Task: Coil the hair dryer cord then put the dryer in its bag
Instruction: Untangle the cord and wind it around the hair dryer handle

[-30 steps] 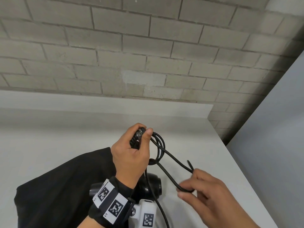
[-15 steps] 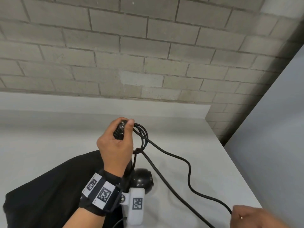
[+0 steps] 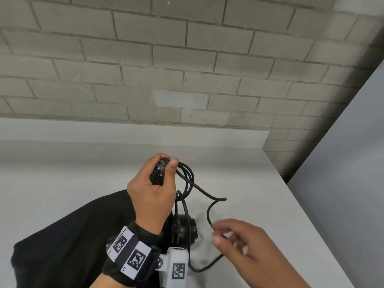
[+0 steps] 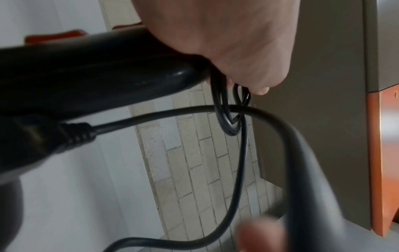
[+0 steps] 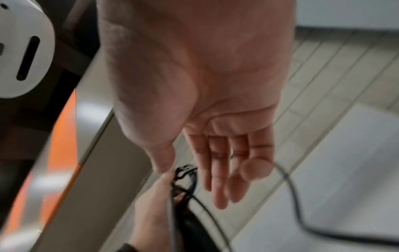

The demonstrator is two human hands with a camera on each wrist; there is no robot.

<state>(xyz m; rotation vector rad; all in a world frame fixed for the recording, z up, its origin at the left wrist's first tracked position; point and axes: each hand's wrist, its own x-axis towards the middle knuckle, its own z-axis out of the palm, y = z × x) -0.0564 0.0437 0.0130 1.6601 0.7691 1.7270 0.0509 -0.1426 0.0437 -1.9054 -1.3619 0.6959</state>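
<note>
While the left hand (image 3: 152, 196) grips the handle end of the black plastic hair dryer (image 3: 182, 227), its thumb pins a few small loops of the thin black rubber cord (image 3: 188, 179) against that handle. Those loops hang just beside the thumb, and the dryer's rounded body sits below the left wrist, partly hidden by it. From the loops a loose run of cord bends out toward the right hand (image 3: 247, 246), then trails under it and curls back across the white worktop (image 3: 270, 194).

That hand's fingers look relaxed and nearly straight in the wrist view; in the blurred head view the cord passes at its fingertips, but I cannot tell whether they pinch it.

Coiling seems partly done: a few turns are gathered, and a fair length of slack is left to wind. Beside and beneath the left forearm lies the black fabric bag (image 3: 68, 235), flat on the worktop, with the dryer not yet inside.
</note>
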